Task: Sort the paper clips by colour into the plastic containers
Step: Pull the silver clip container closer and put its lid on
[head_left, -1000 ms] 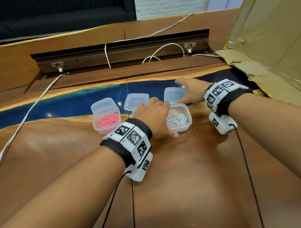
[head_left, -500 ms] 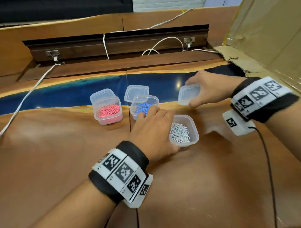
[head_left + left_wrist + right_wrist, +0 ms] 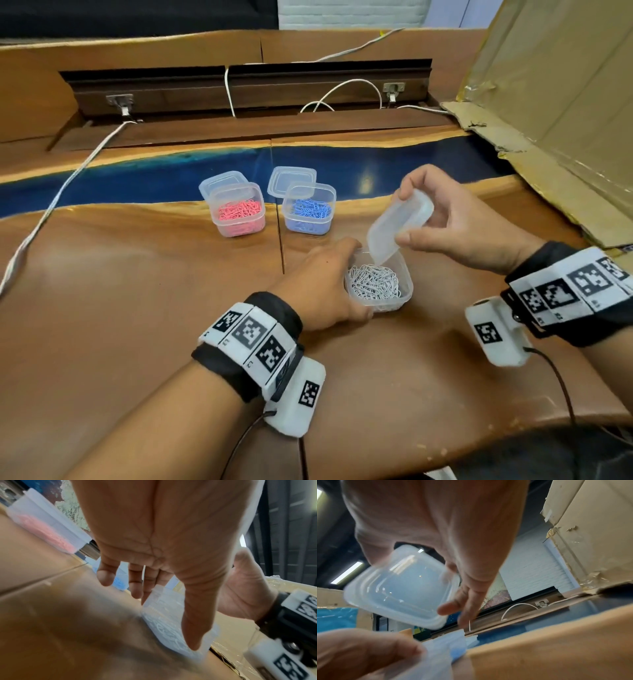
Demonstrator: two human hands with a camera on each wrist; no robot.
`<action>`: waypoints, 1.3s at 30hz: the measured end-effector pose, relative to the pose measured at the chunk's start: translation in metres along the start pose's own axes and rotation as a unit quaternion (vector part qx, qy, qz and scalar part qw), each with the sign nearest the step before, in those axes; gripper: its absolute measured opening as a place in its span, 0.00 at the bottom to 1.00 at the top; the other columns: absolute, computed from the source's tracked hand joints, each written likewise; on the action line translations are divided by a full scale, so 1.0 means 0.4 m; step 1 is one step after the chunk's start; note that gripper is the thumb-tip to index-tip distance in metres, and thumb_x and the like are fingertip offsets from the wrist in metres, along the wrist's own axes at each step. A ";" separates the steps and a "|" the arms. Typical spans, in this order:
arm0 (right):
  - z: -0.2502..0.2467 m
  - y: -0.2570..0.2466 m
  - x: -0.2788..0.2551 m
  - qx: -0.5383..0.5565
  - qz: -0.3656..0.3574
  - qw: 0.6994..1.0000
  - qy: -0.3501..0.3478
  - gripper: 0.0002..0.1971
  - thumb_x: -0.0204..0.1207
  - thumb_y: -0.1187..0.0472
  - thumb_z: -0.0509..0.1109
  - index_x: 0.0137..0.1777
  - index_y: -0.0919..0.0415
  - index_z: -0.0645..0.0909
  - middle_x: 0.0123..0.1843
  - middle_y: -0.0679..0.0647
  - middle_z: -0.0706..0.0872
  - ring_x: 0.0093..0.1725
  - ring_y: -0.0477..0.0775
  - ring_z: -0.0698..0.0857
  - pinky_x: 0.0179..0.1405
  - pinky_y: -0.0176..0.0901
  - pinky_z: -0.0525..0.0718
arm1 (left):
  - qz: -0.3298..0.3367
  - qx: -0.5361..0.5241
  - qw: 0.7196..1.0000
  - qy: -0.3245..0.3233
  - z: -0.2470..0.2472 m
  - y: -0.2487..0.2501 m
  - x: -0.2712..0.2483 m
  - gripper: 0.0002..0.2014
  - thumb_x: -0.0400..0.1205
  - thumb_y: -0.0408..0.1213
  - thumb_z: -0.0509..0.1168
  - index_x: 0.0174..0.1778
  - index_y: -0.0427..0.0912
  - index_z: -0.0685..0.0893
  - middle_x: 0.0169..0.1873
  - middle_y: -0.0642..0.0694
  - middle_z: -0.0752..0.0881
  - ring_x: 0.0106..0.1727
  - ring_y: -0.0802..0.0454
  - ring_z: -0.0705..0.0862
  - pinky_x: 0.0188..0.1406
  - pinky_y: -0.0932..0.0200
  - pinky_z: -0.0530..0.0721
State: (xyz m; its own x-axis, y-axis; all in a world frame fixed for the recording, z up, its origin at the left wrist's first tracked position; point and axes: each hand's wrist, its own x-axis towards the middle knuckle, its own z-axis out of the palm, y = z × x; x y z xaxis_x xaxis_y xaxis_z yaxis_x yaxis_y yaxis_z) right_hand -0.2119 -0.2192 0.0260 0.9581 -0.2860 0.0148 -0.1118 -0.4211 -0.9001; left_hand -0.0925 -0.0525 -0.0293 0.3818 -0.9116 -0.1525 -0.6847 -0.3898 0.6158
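A clear plastic container (image 3: 406, 289) full of white paper clips (image 3: 375, 282) stands on the wooden table near me. My left hand (image 3: 325, 291) grips its left side, thumb on the near wall; in the left wrist view the container (image 3: 173, 626) sits between my thumb and fingers. My right hand (image 3: 442, 219) holds a translucent lid (image 3: 399, 222) tilted just above the container's far rim; the right wrist view shows the lid (image 3: 402, 586) pinched at its edges. Farther back stand a container of pink clips (image 3: 239, 212) and one of blue clips (image 3: 310, 210), both uncovered.
Two loose lids (image 3: 222, 181) (image 3: 291, 178) lie behind the pink and blue containers. A large cardboard sheet (image 3: 548, 120) leans at the right. White cables (image 3: 61, 198) run across the table's left and back. A dark recessed channel (image 3: 239, 89) crosses the rear.
My left hand has drawn the white-clip container toward me. My right hand picked the lid off the table at the back and brought it down over that container.
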 end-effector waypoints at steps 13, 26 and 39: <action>0.037 0.036 -0.036 -0.324 0.014 0.936 -0.135 0.44 0.64 0.38 0.78 0.79 0.37 0.61 0.73 0.36 0.67 0.71 0.38 0.69 0.71 0.37 0.70 | -0.020 -0.126 0.991 0.029 0.033 -0.036 -0.010 0.44 0.54 0.59 0.80 0.66 0.60 0.71 0.60 0.60 0.83 0.57 0.60 0.82 0.62 0.47 0.82; 0.070 0.002 -0.042 -0.463 -0.009 0.865 -0.194 0.48 0.73 0.39 0.69 0.86 0.50 0.45 0.86 0.48 0.57 0.82 0.48 0.60 0.81 0.43 0.60 | 0.020 0.151 0.988 -0.033 0.016 0.028 -0.050 0.44 0.80 0.68 0.50 0.84 0.50 0.36 0.84 0.56 0.36 0.85 0.57 0.44 0.78 0.39 0.60; 0.147 0.035 -0.030 -0.497 0.088 0.844 -0.182 0.66 0.57 0.19 0.54 0.82 0.63 0.29 0.86 0.57 0.37 0.85 0.58 0.36 0.85 0.54 0.47 | -0.024 0.129 0.989 -0.072 0.038 0.023 -0.022 0.33 0.85 0.57 0.38 0.83 0.49 0.32 0.82 0.57 0.31 0.84 0.59 0.38 0.81 0.33 0.48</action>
State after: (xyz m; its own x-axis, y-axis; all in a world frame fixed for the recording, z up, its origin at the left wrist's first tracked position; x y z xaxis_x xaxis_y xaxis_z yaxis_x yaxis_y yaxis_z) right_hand -0.2094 -0.1711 -0.0123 0.9013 -0.2123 -0.3777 -0.2538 -0.9652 -0.0630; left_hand -0.1116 -0.0502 -0.0339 0.3385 -0.8929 -0.2969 -0.8105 -0.4370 0.3900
